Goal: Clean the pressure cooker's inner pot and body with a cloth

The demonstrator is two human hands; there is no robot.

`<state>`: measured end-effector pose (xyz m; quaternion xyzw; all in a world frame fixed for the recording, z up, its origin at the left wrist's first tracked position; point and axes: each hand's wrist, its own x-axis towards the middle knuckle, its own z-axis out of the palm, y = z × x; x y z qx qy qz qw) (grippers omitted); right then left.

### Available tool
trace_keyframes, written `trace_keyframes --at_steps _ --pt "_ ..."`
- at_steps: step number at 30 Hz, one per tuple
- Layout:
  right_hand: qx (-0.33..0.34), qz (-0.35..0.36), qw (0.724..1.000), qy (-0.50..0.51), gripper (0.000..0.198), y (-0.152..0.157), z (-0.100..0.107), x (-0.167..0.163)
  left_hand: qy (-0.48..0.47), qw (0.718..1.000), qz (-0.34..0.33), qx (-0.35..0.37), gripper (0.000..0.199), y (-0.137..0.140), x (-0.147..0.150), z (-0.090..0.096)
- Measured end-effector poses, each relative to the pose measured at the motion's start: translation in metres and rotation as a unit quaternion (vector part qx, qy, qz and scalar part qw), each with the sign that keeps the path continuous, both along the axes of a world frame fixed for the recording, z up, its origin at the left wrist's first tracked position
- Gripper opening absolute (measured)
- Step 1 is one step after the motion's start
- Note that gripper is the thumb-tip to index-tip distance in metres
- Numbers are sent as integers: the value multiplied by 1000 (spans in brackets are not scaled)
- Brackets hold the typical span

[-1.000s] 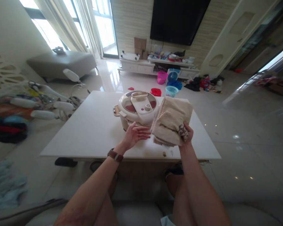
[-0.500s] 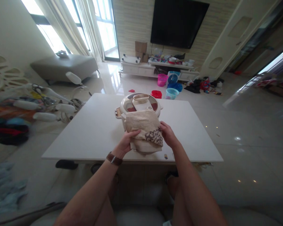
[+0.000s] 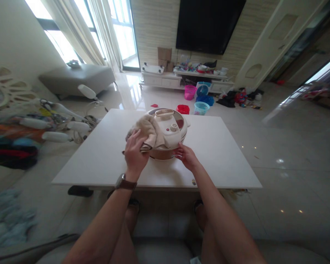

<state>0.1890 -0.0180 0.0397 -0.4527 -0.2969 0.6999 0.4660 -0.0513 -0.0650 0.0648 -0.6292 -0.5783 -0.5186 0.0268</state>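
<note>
A cream-white electric cooking pot [image 3: 169,136] with a see-through lid, a raised handle and a dial on its front housing stands upright on a white table [image 3: 93,161]. My left hand [image 3: 136,148] is closed on a bunched beige towel [image 3: 147,128], which lies against the left side of the lid and rim and covers the pot's left handle. At the pot's front right, my right hand [image 3: 187,156] has its fingers extended and apart. Its fingertips are at the edge below the dial; whether they press on it I cannot tell.
A small sticker-like figure [image 3: 193,182] is at the table's front edge. Beyond the table, a red basin [image 3: 183,109], a light-blue basket [image 3: 201,107] and a pink basket [image 3: 190,92] stand on the floor. A white multi-armed lamp [image 3: 79,126] is close on the left.
The folded towel, held between both hands in front of the pot, is now bunched in my left hand at the pot's left side. My right hand has let go of it and moved to the pot's front.
</note>
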Motion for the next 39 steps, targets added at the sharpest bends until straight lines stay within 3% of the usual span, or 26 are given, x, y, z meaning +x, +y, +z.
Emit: trace_keyframes --at_steps 2,6,10,17,26,32,35,37,39 --pt "-23 -13 999 26 31 0 0 -4 53 998 -14 -29 41 7 11 -9" --pt "-65 -36 995 71 25 0 -1 -8 56 998 -14 -21 70 16 22 -26" --pt "-67 -60 993 80 32 -2 -4 -13 43 999 -26 3 67 22 21 -35" --pt "-4 -103 989 105 53 -14 -11 -17 11 999 -40 18 65 33 30 -41" --pt "32 -191 976 100 68 -33 -20 -10 26 990 -137 -1 63 54 33 -34" --pt "49 -190 977 88 69 -32 -22 -11 -15 997 -65 39 52 45 34 -29" --pt "51 -182 978 84 66 -31 -23 -11 -129 990 -42 41 39 45 32 -25" --pt "49 -175 980 81 67 -31 -24 -10 -261 964 26 53 36 51 26 -22" --pt "48 -172 981 76 67 -31 -24 -9 -377 915 117 86 35 59 16 -21"
